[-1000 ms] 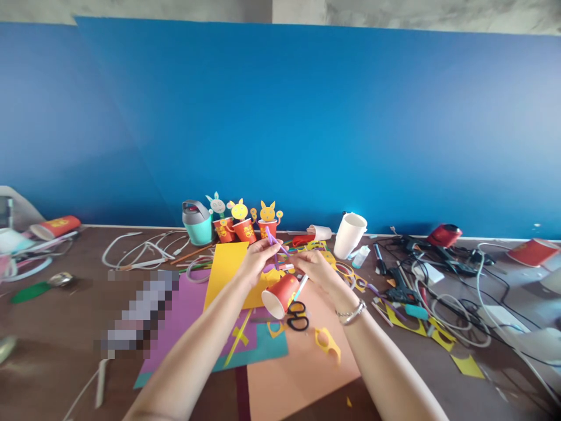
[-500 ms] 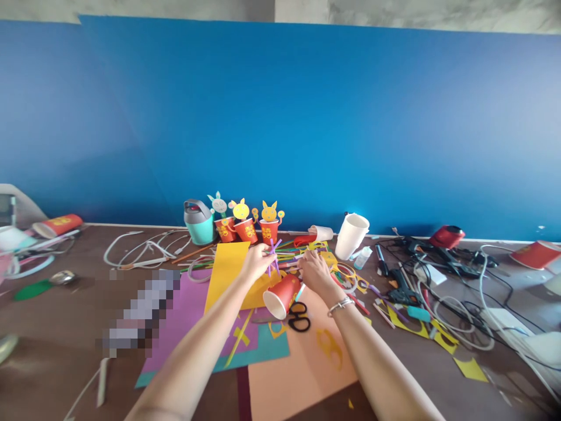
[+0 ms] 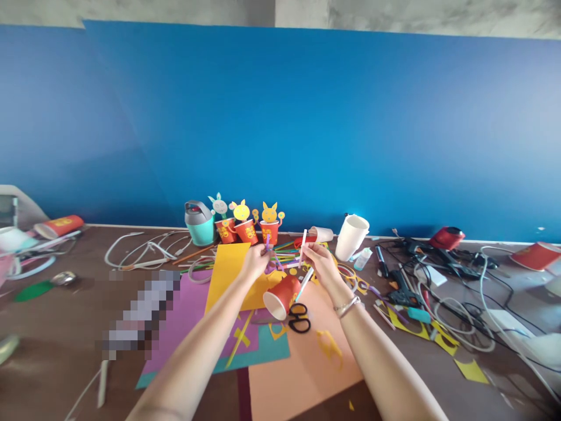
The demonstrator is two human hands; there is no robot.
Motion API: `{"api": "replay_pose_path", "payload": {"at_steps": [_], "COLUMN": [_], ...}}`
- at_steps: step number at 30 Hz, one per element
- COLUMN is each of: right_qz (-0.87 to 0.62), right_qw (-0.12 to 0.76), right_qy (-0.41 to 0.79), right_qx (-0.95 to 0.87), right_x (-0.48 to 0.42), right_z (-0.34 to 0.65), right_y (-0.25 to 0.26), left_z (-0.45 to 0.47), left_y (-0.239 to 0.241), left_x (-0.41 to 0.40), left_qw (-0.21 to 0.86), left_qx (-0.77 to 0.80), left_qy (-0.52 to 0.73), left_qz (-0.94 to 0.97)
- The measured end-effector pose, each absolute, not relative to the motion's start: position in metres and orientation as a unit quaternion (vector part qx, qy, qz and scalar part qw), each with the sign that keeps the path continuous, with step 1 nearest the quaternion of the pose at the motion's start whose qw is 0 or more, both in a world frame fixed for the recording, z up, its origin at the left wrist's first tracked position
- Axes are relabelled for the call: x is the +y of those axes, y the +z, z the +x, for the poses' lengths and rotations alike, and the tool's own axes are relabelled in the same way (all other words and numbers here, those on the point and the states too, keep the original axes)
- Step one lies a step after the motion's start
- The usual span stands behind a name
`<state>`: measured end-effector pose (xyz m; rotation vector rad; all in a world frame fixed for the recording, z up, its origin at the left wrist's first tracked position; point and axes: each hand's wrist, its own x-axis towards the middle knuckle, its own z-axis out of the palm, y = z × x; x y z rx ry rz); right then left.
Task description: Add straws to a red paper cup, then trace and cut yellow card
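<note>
1. Surface: one brown tabletop (image 3: 205, 397); clock centre, one tipped red cup (image 3: 284, 292).
2. 5 o'clock: one peach sheet (image 3: 302, 374), near edge slanted.
3. 4 o'clock: one pair of black-handled scissors (image 3: 300, 328).
4. 11 o'clock: left hand (image 3: 255, 261), pinching purple strips (image 3: 267, 239), count unclear.
5. 1 o'clock: right hand (image 3: 319, 261), pinching one pale strip (image 3: 304, 244); gap between hands.
6. 11 o'clock, farther: three upright red cups (image 3: 246, 232).
7. 12 o'clock: one blue partition (image 3: 280, 128).

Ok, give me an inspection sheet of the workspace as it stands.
Surface: brown table, partly covered by coloured sheets.
Job's things: purple strips and a pale strip, all held.
Clutter: red cup lying on its side, black-handled scissors, yellow offcuts.
Hands: left hand pinches the purple strips; right hand holds the pale strip.
Cables: white cables at left; black-and-white tangle at right.
Surroundings: blue panel behind the table.
</note>
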<state>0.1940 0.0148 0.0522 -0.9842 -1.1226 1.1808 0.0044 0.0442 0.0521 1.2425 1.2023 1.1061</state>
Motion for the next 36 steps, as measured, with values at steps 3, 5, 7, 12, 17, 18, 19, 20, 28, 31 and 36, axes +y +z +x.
{"api": "replay_pose_path", "payload": {"at_steps": [3,5,7,12,17,18,19,20,28,31,36], "right_qz": [-0.376,-0.369,-0.382,-0.536,-0.622,-0.624,-0.627,-0.631,-0.651,-0.622,-0.565], "right_qw": [0.567,0.561,0.563,0.533,0.400,0.384,0.364,0.343,0.209,0.157,0.099], "right_qy": [0.576,0.589,0.579,0.404,0.255,0.242,0.225,0.205,0.090,0.068,0.073], "right_qx": [-0.455,-0.449,-0.449,-0.514,-0.622,-0.636,-0.651,-0.665,-0.724,-0.764,-0.816], "right_x": [0.006,0.003,0.003,0.017,0.021,0.019,0.017,0.015,0.043,0.072,0.105], "right_z": [0.190,0.189,0.190,0.200,0.201,0.200,0.199,0.199,0.186,0.173,0.157], "right_y": [0.063,0.067,0.067,0.052,0.038,0.038,0.039,0.040,0.048,0.047,0.037], "left_z": [0.011,0.013,0.014,0.003,-0.007,-0.008,-0.008,-0.009,-0.010,-0.010,-0.011], "left_y": [0.062,0.068,0.073,0.074,0.070,0.070,0.070,0.070,0.077,0.079,0.082], "left_x": [0.035,0.029,0.025,0.033,0.044,0.045,0.046,0.046,0.043,0.041,0.039], "left_qw": [0.547,0.586,0.600,0.540,0.522,0.522,0.522,0.522,0.521,0.526,0.543], "left_qx": [0.472,0.442,0.428,0.475,0.496,0.494,0.490,0.483,0.444,0.443,0.440], "left_qy": [0.455,0.441,0.450,0.530,0.551,0.552,0.553,0.555,0.572,0.566,0.561], "left_qz": [0.520,0.516,0.503,0.450,0.423,0.423,0.426,0.432,0.452,0.454,0.444]}}
